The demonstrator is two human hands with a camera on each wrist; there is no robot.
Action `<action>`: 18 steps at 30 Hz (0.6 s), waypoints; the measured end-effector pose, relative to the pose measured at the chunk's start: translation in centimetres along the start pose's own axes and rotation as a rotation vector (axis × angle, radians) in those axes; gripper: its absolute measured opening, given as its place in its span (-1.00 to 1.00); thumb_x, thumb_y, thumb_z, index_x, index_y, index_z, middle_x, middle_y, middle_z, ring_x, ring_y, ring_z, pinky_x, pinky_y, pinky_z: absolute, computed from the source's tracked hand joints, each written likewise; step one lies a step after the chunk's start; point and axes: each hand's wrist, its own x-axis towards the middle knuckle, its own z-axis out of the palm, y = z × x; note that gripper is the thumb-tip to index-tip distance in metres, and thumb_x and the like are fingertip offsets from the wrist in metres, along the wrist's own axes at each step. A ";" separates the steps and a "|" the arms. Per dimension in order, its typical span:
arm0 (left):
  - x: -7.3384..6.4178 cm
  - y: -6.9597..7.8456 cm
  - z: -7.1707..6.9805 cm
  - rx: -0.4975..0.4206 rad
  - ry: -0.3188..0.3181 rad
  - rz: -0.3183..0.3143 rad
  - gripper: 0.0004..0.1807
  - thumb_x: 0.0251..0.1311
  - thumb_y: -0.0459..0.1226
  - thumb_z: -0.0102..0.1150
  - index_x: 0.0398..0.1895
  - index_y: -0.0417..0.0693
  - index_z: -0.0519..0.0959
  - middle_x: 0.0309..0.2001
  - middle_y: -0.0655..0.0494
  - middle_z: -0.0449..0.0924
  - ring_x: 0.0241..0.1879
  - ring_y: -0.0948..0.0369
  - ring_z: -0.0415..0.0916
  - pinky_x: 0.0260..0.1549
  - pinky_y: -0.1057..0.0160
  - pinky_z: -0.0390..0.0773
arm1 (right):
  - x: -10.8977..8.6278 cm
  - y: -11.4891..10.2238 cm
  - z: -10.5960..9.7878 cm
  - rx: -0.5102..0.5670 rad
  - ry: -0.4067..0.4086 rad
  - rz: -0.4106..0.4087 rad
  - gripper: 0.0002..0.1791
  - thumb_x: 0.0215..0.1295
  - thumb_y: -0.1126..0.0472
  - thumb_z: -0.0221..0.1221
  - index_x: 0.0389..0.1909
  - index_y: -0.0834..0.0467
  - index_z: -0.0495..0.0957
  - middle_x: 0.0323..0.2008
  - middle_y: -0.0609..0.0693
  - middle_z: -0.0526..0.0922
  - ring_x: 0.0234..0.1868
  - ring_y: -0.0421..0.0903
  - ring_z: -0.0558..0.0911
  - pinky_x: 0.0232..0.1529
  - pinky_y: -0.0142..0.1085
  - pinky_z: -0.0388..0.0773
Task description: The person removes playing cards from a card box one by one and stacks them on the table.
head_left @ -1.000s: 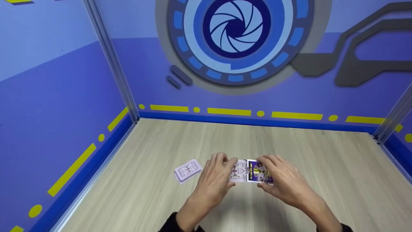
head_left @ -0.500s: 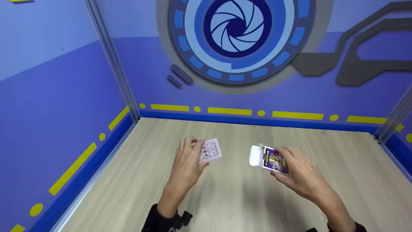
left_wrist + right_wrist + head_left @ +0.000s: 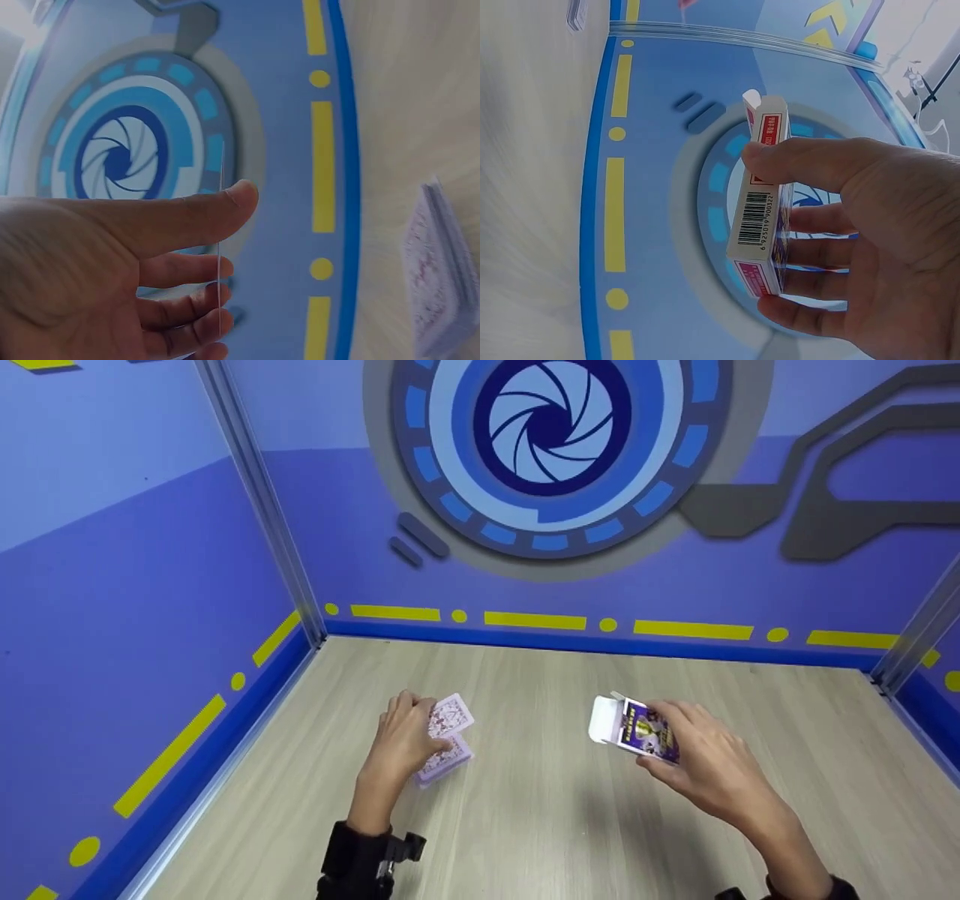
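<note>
In the head view my left hand [image 3: 394, 742] pinches a thin playing card [image 3: 451, 715] with a patterned red-and-white back. Seen edge-on in the left wrist view, the card [image 3: 220, 266] is a fine line between thumb and fingers. Below that hand a squared deck of cards [image 3: 448, 760] with the same back lies on the table, partly covered by the thumb. My right hand [image 3: 709, 757] grips a purple card box [image 3: 649, 733], its white flap [image 3: 604, 720] folded out to the left. A barcode marks the narrow side of the box [image 3: 754, 217] in the right wrist view.
The wood-grain table [image 3: 540, 825] runs back to a blue-purple printed wall [image 3: 337, 532]. Metal posts [image 3: 262, 502] stand at its corners. A black strap with a small camera [image 3: 367, 855] sits on the left wrist.
A second ago both hands met at the box, with patterned cards at its mouth. The hands have since parted; the left carried its card left over the deck, the right moved right with the box.
</note>
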 end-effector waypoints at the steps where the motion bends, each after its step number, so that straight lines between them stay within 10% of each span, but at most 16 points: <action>1: 0.2 -0.3 0.3 -0.006 -0.015 -0.011 -0.24 -0.06 -0.28 0.66 0.24 -0.36 0.56 0.05 -0.18 0.49 0.13 -0.11 0.40 0.13 -0.12 0.43 | 0.0 0.1 0.0 0.000 0.000 -0.001 -0.22 0.03 0.10 0.59 0.27 0.23 0.51 0.08 0.18 0.62 -0.05 0.08 0.59 -0.20 0.04 0.56; 18: 1.2 -3.3 4.0 -0.035 -0.162 -0.111 -0.31 -0.11 -0.27 0.67 0.11 -0.39 0.60 -0.07 -0.12 0.46 -0.04 -0.01 0.36 0.15 -0.15 0.42 | 0.0 0.1 0.7 -0.018 -0.012 -0.036 -0.26 0.00 0.09 0.60 0.21 0.21 0.55 -0.01 0.11 0.63 -0.16 -0.02 0.58 -0.27 -0.06 0.53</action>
